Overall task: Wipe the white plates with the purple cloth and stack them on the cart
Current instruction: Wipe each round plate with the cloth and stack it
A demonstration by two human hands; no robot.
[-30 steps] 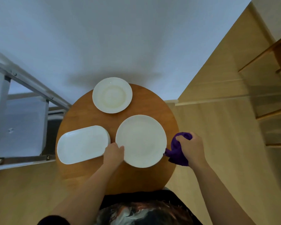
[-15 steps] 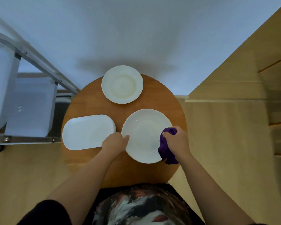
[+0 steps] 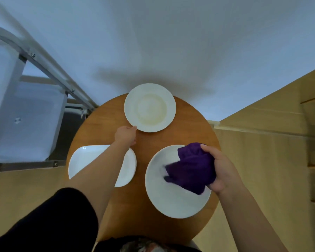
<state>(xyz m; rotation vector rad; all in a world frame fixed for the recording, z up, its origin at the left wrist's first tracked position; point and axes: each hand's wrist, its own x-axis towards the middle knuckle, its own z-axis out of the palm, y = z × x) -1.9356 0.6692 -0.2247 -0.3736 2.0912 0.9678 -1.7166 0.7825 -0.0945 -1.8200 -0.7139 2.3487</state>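
We see the purple cloth (image 3: 191,168) bunched into a soft, crumpled wad whose long axis slants from its upper end near the far right rim of the near round plate (image 3: 173,195) down toward the plate's middle; the right hand (image 3: 220,170) is clenched around it and presses it onto that smooth, glossy white dish. The plate lies flat on the right half of the round wooden table (image 3: 149,140) (warm brown, matte). The left hand (image 3: 125,134) reaches across, fingertips touching the near left rim of the far round plate (image 3: 150,107), a deep-welled white dish with a faintly yellowish centre; we cannot tell whether it grips the rim. Under that forearm lies the oblong white plate (image 3: 84,160), long axis left to right. The grey metal cart (image 3: 44,60) stands left of the table.
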